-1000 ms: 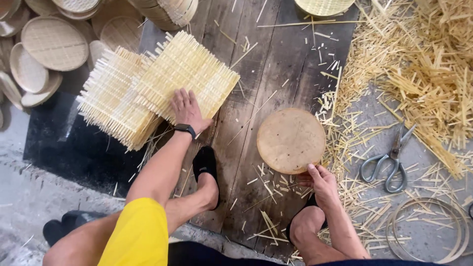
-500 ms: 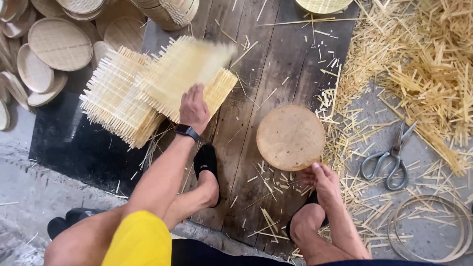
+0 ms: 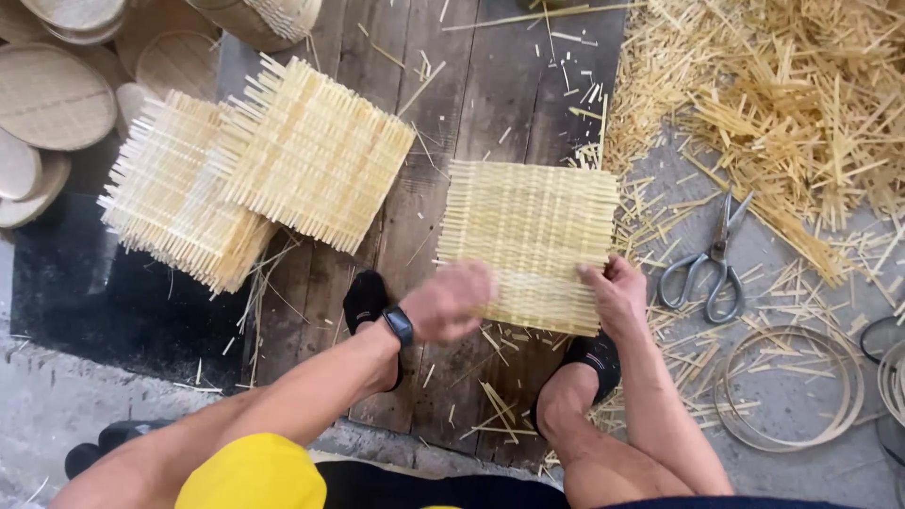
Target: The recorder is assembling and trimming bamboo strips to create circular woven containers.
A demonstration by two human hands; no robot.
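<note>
Centrally in the frame, a square woven bamboo mat (image 3: 530,240) lies flat on the dark wooden boards (image 3: 471,85). The right hand (image 3: 617,297) presses on its lower right corner, fingers curled over the edge. The left hand (image 3: 448,302) is blurred at the mat's lower left edge; I cannot tell whether it grips anything. A stack of similar mats (image 3: 255,174) sits at upper left. Scissors (image 3: 707,264) lie right of the mat, with bamboo hoops (image 3: 792,386) at lower right.
</note>
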